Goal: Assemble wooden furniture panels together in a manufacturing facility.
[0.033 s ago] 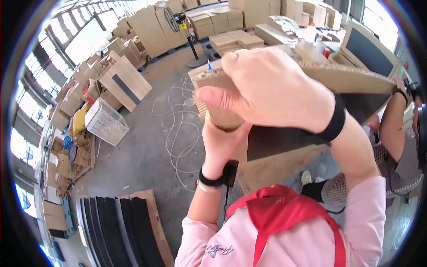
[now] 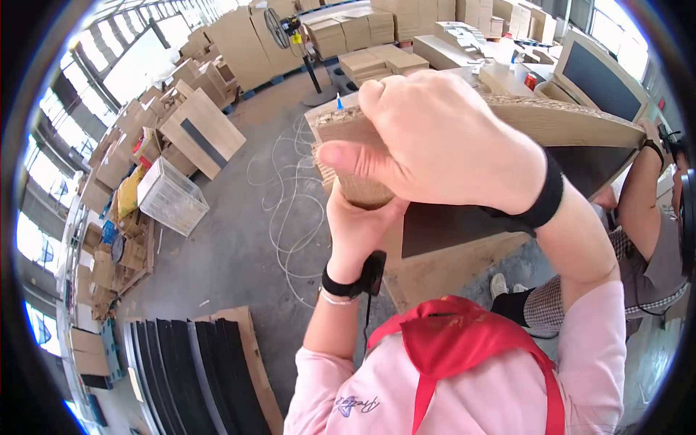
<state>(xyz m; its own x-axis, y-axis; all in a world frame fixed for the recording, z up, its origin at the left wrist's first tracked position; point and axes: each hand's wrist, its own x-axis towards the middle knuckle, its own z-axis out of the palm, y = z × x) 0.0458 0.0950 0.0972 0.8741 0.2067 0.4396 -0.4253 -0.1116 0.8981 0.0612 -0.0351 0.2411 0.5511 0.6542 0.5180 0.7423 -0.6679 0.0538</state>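
A wood-grain chipboard panel stands on edge in front of me, its rough particle edge uppermost. Over its near left end arches my right hand, fingers closed across the top and thumb along the face. My left hand grips the same end from below; its fingers are mostly hidden by the panel. Behind and below lies a dark-faced surface with a light wood border. At the far right end, a co-worker's hand touches the panel. A small blue pointed tip sticks up just beyond the near end.
Thin pale tubing lies looped on the floor to the left. A white crate, a leaning board and cartons stand further left. Black strips are stacked at lower left. A pedestal fan stands ahead; the co-worker's leg is at right.
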